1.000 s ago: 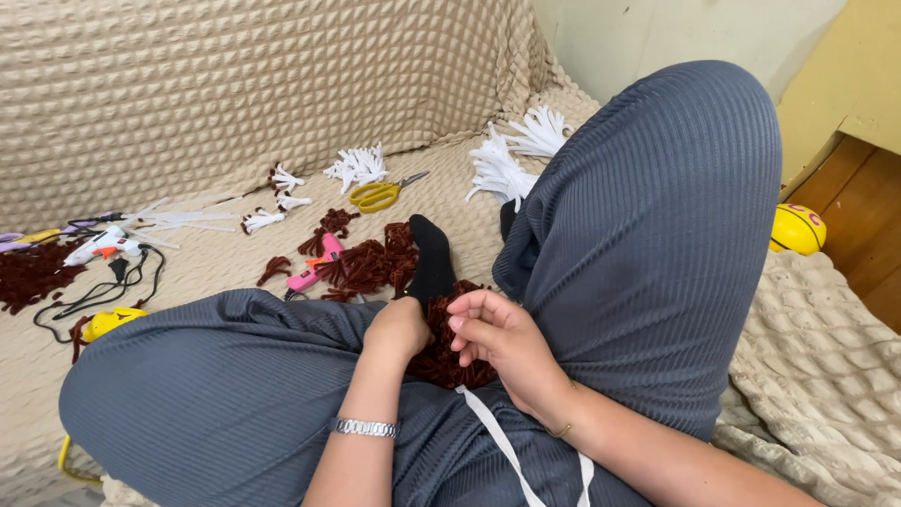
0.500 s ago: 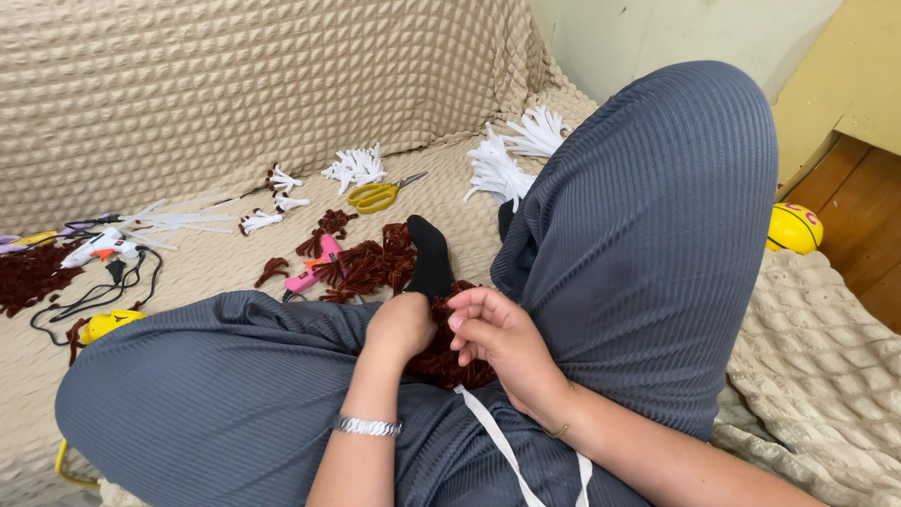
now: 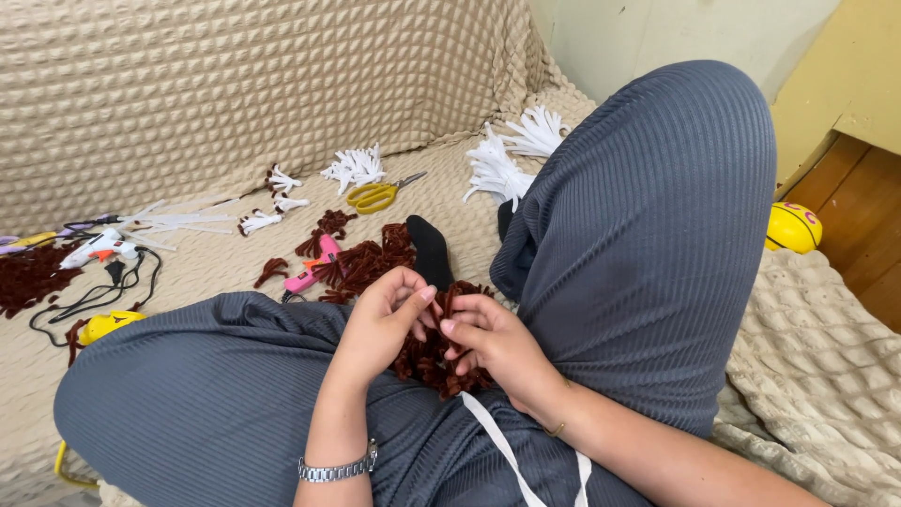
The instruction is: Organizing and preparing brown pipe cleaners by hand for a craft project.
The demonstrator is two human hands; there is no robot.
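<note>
While both hands sit in the lap, the left hand (image 3: 380, 324) and right hand (image 3: 493, 343) pinch into a clump of dark brown yarn tufts (image 3: 436, 361) resting on the grey trousers (image 3: 648, 235) between the legs; left fingertips close on strands at the clump's top, right fingers curl around its near side; the clump already reads as a dense bunch of many short loops, so a fair share of the work looks done; loose brown tufts (image 3: 361, 263) lie unworked on the beige cover (image 3: 216, 94) just ahead, beside a pink tool (image 3: 314, 272); more brown yarn (image 3: 28, 282) lies far left; white tufts (image 3: 352, 167) and yellow scissors (image 3: 380, 195) lie further back, a glue gun (image 3: 99, 249) left, untouched; judging by these piles, plenty remains
</note>
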